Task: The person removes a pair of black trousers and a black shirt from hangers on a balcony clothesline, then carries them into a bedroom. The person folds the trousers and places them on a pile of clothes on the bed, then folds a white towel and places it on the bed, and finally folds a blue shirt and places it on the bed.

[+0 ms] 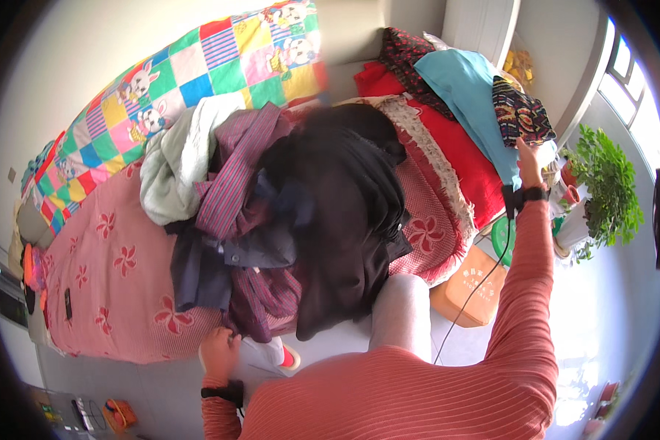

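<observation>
My right hand [529, 163] is stretched out to the far right, its thumb over the lower edge of a folded, multicoloured patterned cloth [522, 113]. That cloth lies at the end of a light-blue folded garment [462, 96]. My left hand [219, 350] is at the front edge of the pink flowered cover [115, 297], fingers curled, close to a striped purple garment [267, 302]; whether it grips anything is unclear. Before me lies a heap: a black garment [346, 220], a dark navy garment [203, 275], a purple striped shirt [236, 181] and a pale fleecy cloth [176, 165].
A checked rabbit-print cloth [198, 77] covers the backrest. Red fabric [462, 159] lies under the light-blue garment. An orange-brown box [470, 286], a green stool [503, 239] and potted plants [608, 187] stand at right. A cable [476, 289] hangs from my right wrist.
</observation>
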Motion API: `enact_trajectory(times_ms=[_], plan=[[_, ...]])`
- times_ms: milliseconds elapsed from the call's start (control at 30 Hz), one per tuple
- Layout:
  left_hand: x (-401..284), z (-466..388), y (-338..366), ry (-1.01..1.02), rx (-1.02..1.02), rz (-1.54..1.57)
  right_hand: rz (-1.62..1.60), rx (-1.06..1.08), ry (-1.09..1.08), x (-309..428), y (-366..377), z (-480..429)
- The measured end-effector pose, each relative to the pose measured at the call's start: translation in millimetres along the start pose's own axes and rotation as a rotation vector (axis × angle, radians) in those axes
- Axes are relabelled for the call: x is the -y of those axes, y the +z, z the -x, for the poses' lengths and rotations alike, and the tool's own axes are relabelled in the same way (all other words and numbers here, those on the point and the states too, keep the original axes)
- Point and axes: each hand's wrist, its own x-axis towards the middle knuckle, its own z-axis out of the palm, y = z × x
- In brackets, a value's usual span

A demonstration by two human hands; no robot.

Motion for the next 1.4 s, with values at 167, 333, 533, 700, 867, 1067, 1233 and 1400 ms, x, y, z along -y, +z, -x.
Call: enact_trajectory(times_ms=[167, 333, 533, 700, 867, 1067, 1233, 1400], plan=[[7.7, 8.2, -33.4, -0.147, -0.061, 0.314, 0.256, 0.232, -0.144, 96.8, 74.3, 121.0], [13.8, 25.2, -81.4, -0.222, -0.218, 0.338, 0.189, 0.407, -0.600, 198.9, 145.2, 253.1], [21.4, 41.3, -95.0, -0.242, -0.236, 0.270, 0.331, 0.613, -1.190, 261.4, 198.2, 363.9], [29.0, 25.9, -98.2, -0.194, -0.248, 0.225, 0.801, 0.644, -1.051, 239.3, 224.7, 352.7], [32.9, -22.9, -129.4, -0.089, -0.237, 0.298, 0.666, 0.588, -0.613, 181.7, 222.9, 280.3], [27.9, -119.3, -146.0, -0.020, -0.248, 0.216, 0.731, 0.561, -0.415, 103.8, 223.7, 238.4], [30.3, -215.5, -124.2, -0.074, -0.195, 0.144, 0.599, 0.473, -0.453, 84.1, 227.6, 245.7], [34.1, -280.3, -75.2, -0.202, -0.157, 0.093, 0.566, 0.472, -0.412, 87.8, 224.6, 253.4]])
